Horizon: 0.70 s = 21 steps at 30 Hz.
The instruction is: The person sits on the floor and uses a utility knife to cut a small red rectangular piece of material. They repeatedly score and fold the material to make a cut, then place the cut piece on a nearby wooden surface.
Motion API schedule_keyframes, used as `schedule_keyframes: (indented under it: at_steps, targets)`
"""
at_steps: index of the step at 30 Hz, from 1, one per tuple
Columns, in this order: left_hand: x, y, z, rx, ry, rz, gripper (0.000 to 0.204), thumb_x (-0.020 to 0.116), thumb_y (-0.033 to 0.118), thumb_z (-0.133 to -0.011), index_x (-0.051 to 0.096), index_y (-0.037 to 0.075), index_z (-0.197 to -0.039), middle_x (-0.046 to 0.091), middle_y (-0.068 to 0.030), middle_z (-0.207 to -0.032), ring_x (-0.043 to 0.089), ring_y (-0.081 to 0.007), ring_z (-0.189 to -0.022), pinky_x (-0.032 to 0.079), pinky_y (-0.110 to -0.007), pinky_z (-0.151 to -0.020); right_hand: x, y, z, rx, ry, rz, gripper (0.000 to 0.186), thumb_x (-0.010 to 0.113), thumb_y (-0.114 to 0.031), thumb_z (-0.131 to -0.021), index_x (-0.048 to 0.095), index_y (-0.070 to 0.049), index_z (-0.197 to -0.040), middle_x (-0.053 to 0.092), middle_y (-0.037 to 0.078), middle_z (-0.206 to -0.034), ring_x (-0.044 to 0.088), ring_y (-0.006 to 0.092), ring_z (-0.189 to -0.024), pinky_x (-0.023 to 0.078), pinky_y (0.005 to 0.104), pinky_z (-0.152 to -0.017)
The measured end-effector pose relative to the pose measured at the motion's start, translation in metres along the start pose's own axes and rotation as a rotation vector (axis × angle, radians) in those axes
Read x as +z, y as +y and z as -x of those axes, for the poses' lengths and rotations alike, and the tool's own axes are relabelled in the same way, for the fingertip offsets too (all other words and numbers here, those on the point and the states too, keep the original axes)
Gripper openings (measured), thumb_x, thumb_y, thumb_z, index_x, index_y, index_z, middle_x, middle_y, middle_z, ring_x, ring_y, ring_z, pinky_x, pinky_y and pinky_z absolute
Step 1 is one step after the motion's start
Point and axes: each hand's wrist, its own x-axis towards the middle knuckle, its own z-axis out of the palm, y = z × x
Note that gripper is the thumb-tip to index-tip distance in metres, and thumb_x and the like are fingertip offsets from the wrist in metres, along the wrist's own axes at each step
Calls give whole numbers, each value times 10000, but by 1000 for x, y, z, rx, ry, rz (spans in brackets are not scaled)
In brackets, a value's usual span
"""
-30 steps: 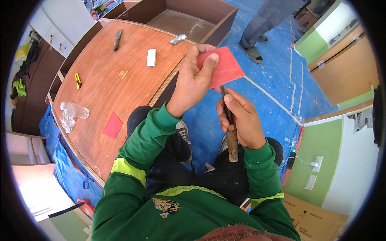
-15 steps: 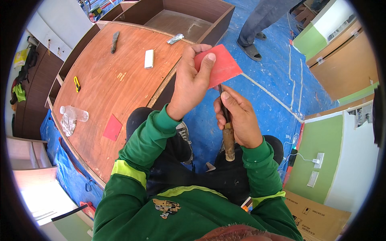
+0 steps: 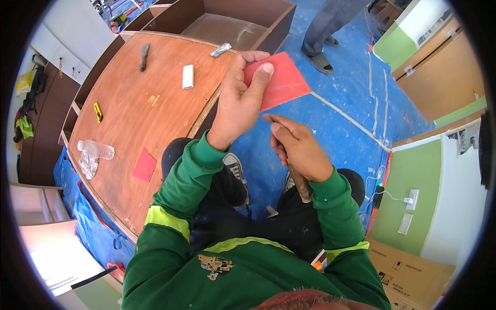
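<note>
My left hand grips a flat red sheet by its left side, thumb on top and fingers behind. The sheet has straight sides and a slightly rough lower edge, and it is held up above the floor. Lower and to the right, my right hand closes around a chisel with a worn wooden handle pointing down toward my lap. Its metal end is mostly covered by my fingers, with the tip just below the sheet and apart from it. A smaller red piece lies on the wooden board to my left.
On the board lie a yellow cutter, a plastic bottle, a white block, a dark-handled tool and a silvery packet. A brown open cabinet stands beyond. Another person's legs are on the blue sheeting.
My right hand has shifted up and left, sliding its grip toward the chisel's tip, and the handle now tilts more. The chisel has come away from the red sheet's lower edge.
</note>
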Motion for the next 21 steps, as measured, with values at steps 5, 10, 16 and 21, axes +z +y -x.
schedule_keyframes:
  at_steps: [5,10,16,21]
  targets:
    - [-2,3,-1,-32,12,56,289,653,207,-1092,595,-18,-1265,698,-83,-1079,639,-85,-931,549,-262,-791,-2,-7,10,-91,2,-121,499,497,-322,-1150,543,-1,-1530,593,18,-892,529,83,-640,468,255,-546]
    - [-1,5,1,-82,9,96,289,647,205,-1093,585,-17,-1267,701,-99,-1075,662,-87,-891,569,-262,-746,1,-12,12,-121,-12,-199,488,504,-325,-1151,555,3,-1509,599,27,-896,533,84,-644,471,248,-553]
    - [-3,5,1,-107,-9,91,289,635,197,-1096,571,-24,-1272,706,-118,-1058,682,-95,-833,583,-260,-671,1,-14,13,-126,-10,-222,486,508,-336,-1151,564,9,-1489,607,35,-900,535,86,-645,473,253,-555]
    - [-1,14,2,-162,-29,158,304,632,204,-1096,561,-32,-1274,705,-132,-1050,703,-114,-753,596,-271,-578,1,-16,13,-120,-5,-235,483,511,-327,-1149,560,15,-1486,610,38,-904,532,88,-647,471,254,-560]
